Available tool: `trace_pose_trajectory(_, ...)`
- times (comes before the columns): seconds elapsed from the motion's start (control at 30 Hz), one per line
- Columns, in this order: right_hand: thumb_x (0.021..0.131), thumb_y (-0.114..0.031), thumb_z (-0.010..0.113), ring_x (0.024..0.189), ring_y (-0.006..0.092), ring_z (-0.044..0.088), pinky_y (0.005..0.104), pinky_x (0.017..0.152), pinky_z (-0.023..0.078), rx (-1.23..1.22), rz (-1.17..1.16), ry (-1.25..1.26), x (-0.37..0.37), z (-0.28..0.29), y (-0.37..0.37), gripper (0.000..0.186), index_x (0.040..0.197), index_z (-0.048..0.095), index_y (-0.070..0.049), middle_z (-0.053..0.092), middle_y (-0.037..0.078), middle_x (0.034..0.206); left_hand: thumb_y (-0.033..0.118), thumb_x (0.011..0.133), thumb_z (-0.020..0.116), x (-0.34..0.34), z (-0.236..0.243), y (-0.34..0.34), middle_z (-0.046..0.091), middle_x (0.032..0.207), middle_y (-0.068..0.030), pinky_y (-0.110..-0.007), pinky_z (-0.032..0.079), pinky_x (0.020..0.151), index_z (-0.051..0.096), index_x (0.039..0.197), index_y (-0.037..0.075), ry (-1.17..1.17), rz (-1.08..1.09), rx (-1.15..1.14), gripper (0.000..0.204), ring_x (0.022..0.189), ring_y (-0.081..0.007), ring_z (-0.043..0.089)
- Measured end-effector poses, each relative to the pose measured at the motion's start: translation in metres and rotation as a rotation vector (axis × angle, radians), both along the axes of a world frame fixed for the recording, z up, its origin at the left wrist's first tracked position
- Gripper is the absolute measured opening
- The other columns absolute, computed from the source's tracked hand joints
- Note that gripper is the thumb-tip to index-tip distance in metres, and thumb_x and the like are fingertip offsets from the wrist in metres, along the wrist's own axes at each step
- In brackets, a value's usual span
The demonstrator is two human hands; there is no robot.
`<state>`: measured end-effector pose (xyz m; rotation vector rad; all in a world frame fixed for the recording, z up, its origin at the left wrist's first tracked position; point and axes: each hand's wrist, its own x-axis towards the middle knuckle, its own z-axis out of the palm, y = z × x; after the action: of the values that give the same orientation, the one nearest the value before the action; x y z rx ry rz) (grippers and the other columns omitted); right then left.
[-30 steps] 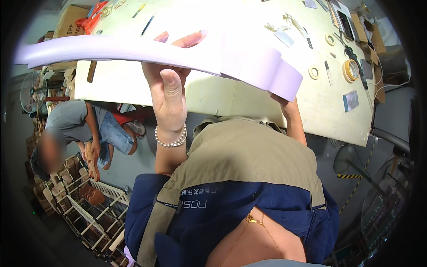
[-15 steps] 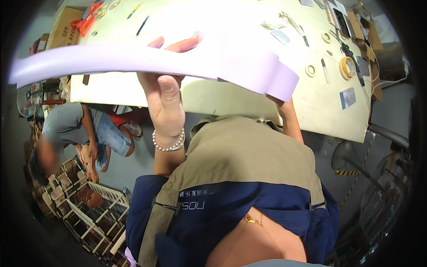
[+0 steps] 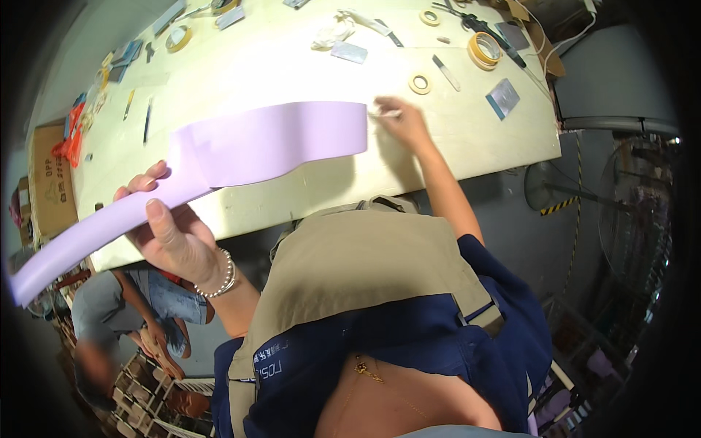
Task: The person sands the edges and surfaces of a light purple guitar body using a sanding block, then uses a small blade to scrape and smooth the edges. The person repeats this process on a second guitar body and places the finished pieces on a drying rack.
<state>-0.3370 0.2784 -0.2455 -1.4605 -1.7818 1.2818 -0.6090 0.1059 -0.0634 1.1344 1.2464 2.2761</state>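
A lilac ukulele body with its neck is held up sideways over the near part of the table. My left hand is closed around the neck, close to where it meets the body, with the thumb on the near side. The neck runs off to the lower left. Just past the right end of the body is my right hand, its fingers pinched on a small white thing that I cannot make out. A gap shows between that hand and the ukulele.
On the pale table lie rolls of tape, a blade, a grey-blue block and a crumpled white cloth. A cardboard box and red bag are at the left. A seated co-worker is lower left, near racks.
The ukulele has swung: its neck end is lower and its body is further left. My left hand moved left and down; my right hand came from behind the body into sight at its right.
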Motion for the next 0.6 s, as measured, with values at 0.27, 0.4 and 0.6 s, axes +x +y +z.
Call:
trace_pose_trajectory(0.27,0.078,-0.021,0.065,0.079,0.0295,0.057,0.0396,0.074,0.047,0.631,-0.359,-0.775,0.087,-0.052,0.124,0.018,0.089,0.064,-0.007,0.06,0.008,0.082,0.003,0.084,0.059,0.004,0.005,0.029,0.056,0.1,-0.0127,-0.046,0.04,0.097,0.044,0.122,0.004,0.166,0.006,-0.103,0.04,0.097,-0.0256,0.055)
trace_pose_trajectory(0.4,0.08,-0.02,0.061,0.076,0.0264,0.057,0.0396,0.066,0.046,0.778,-0.028,-0.969,0.102,-0.058,0.141,0.013,0.081,0.061,-0.008,0.058,0.009,0.078,0.001,0.087,0.054,0.008,0.005,0.044,0.055,0.102,-0.0145,-0.045,0.039,0.097,0.039,0.125,0.002,0.225,-0.003,-0.136,0.04,0.096,-0.0251,0.055)
trace_pose_trajectory(0.6,0.089,-0.017,0.051,0.084,0.038,0.055,0.0456,0.072,0.045,0.598,-0.331,-0.484,0.098,-0.051,0.162,0.016,0.089,0.052,-0.001,0.054,0.02,0.088,0.002,0.081,0.062,0.012,0.015,0.061,0.05,0.11,-0.0165,-0.045,0.051,0.085,0.011,0.138,0.004,0.434,0.317,-0.141,0.077,0.09,-0.0265,0.058)
